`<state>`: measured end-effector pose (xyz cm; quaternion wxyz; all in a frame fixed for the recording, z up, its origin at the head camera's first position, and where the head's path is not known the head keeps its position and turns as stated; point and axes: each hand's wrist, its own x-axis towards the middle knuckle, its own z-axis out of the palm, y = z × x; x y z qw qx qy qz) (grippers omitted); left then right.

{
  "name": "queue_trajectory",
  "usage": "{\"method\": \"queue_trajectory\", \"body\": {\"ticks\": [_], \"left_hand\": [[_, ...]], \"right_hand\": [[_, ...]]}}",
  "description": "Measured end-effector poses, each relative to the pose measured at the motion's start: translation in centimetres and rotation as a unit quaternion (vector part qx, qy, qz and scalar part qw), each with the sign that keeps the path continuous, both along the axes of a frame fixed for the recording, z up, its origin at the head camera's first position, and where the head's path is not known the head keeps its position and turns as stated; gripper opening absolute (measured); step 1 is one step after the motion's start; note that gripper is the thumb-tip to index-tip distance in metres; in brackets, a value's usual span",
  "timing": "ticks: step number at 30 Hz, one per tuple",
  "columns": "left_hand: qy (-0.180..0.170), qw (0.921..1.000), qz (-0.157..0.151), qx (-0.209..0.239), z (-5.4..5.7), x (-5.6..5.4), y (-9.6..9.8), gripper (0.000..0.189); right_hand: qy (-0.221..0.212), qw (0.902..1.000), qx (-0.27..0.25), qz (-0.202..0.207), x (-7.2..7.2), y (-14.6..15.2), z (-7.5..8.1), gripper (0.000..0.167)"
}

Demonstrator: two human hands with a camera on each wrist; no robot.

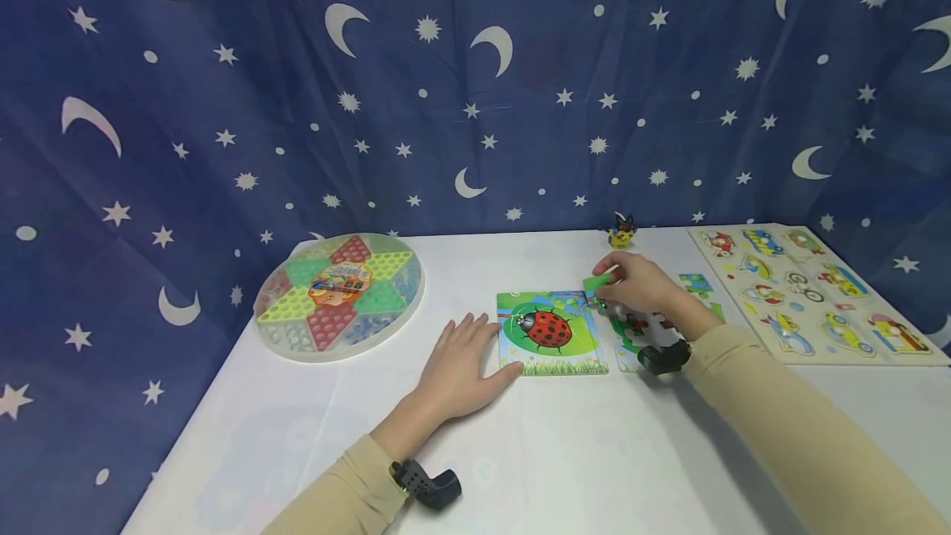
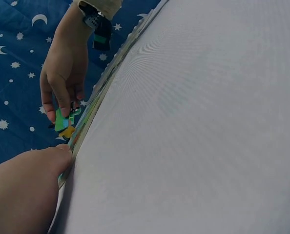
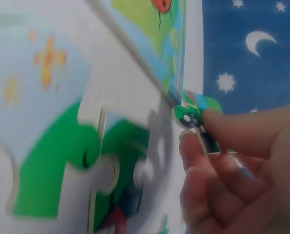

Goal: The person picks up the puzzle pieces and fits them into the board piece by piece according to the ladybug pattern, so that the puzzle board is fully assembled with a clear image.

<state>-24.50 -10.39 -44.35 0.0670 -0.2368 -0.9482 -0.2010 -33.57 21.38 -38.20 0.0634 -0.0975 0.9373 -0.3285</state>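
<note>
A square picture board (image 1: pixel 551 363) with a red ladybug lies on the white table. My left hand (image 1: pixel 462 366) lies flat with straight fingers, its fingertips and thumb at the board's left edge. Just past the board's upper right corner, my right hand (image 1: pixel 636 281) pinches a green jigsaw piece (image 1: pixel 595 282) between thumb and fingers. In the right wrist view that jigsaw piece (image 3: pixel 196 117) shows green, blue and black printing and is held off the table. Below this hand, loose jigsaw pieces (image 3: pixel 47 195) lie beside the board; my wrist partly hides them in the head view.
A round Chinese checkers board (image 1: pixel 401 316) lies at the left. A pegged picture board (image 1: pixel 750 308) lies at the far right, with more jigsaw pieces (image 1: pixel 695 281) beside it. At the back edge stands a small yellow and black figure (image 1: pixel 621 234), before a blue star curtain (image 1: pixel 416 139).
</note>
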Motion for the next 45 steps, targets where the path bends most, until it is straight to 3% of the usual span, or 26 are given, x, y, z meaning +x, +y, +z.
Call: {"method": "queue_trajectory", "body": {"ticks": [5, 15, 45], "left_hand": [[-0.009, 0.9999, 0.005, -0.013, -0.1, 0.1, 0.0, 0.075], [-0.016, 0.9997, 0.003, -0.016, 0.0, -0.1, -0.1, 0.087], [-0.013, 0.9997, -0.004, -0.019, 0.0, -0.3, -0.2, 0.081]], "right_hand": [[-0.024, 0.9993, -0.026, 0.008, 0.2, -1.4, -0.2, 0.034], [-0.022, 0.9995, 0.010, 0.019, 0.1, -3.5, -0.7, 0.032], [-0.001, 0.9980, 0.049, 0.041, -0.1, -7.9, -1.5, 0.032]]}}
